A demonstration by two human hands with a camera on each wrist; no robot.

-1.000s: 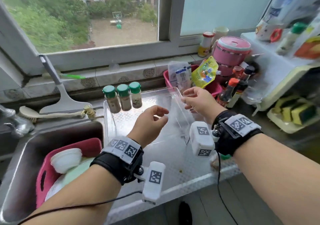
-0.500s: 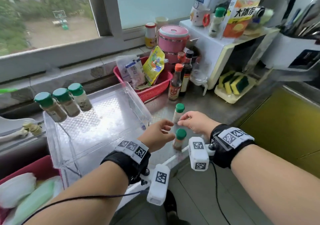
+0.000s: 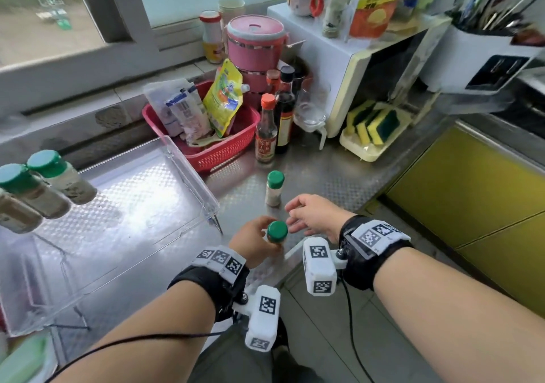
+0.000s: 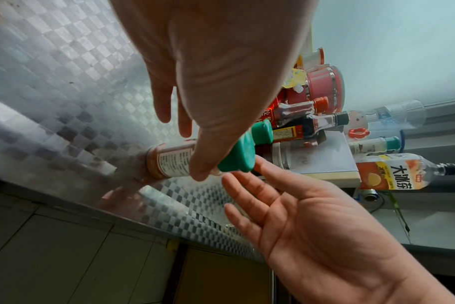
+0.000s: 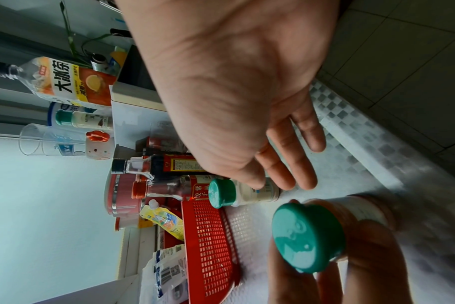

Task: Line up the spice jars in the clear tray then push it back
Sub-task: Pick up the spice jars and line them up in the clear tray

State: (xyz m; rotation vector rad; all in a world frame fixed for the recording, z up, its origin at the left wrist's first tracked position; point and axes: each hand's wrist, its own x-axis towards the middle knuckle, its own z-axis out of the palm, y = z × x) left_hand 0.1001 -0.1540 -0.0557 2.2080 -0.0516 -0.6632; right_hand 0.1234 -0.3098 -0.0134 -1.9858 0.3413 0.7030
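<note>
My left hand (image 3: 254, 244) is wrapped round the near spice jar (image 3: 277, 232), thumb on one side of its body just under the green cap and the other fingers behind it. The jar stands upright on the steel counter (image 3: 324, 176), close to the front edge; in the left wrist view its base (image 4: 153, 162) looks to be touching the surface, though the blur there keeps me from being sure. My right hand (image 3: 317, 216) is just beside it at about 2 o'clock, palm loose and fingers spread, holding nothing; its fingertips (image 4: 262, 164) come very near the cap without clearly touching.

A second spice jar (image 3: 273, 188), pale powder under a green cap, stands on its own at 12 o'clock from the one I hold, a little beyond my right fingers.

The clear tray (image 3: 188, 164) lies at 10 o'clock from my hands, its near right corner just beside my left hand. Three more green-capped jars (image 3: 56, 182) stand side by side at its far left end.

Behind the loose jar at 12 o'clock are two sauce bottles (image 3: 267, 135), with a red basket (image 3: 224, 152) of packets to their left, touching the tray's far right wall.
</note>
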